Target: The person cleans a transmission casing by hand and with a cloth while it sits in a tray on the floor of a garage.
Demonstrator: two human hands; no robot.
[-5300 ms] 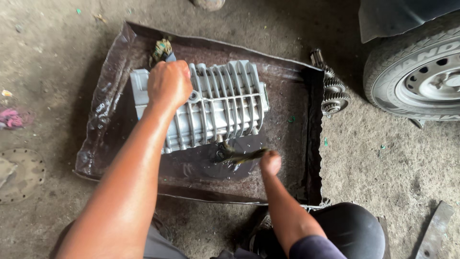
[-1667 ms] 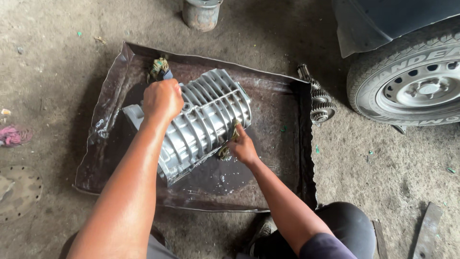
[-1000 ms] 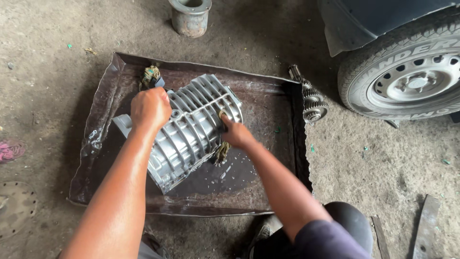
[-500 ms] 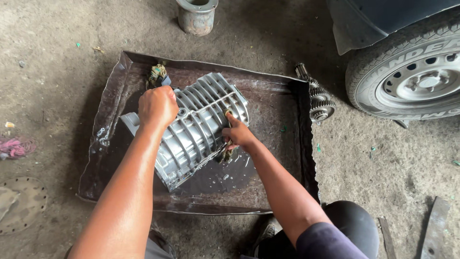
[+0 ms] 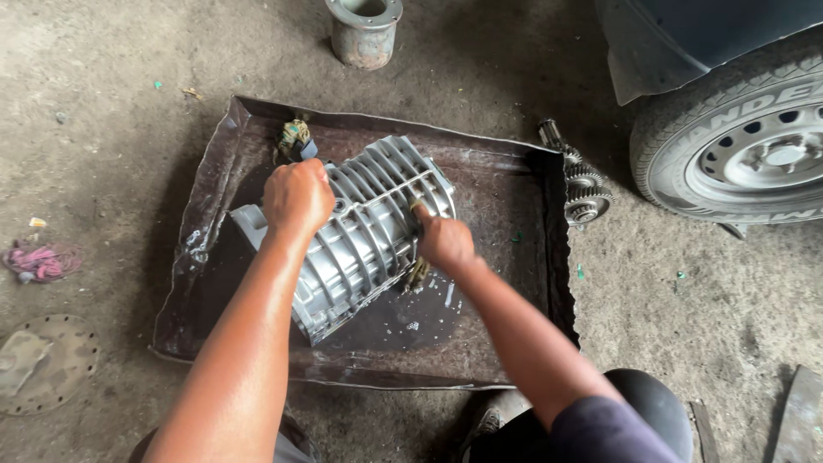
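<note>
Two hands, left [image 5: 297, 197] and right [image 5: 443, 243], on one ribbed housing [image 5: 364, 236] in one tray [image 5: 506, 343].

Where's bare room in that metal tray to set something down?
Most room: the right end of the tray, between the ribbed casing and the right rim. A smaller wet strip lies along the near rim, below the casing. The far left corner is crowded: left hand on the casing, rag-like clump beside it. The right hand blocks the casing's right side.

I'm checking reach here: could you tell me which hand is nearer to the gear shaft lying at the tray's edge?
Right. The right hand rests on the ribbed housing's side that faces the gear shaft; the left hand is on its far side.
</note>
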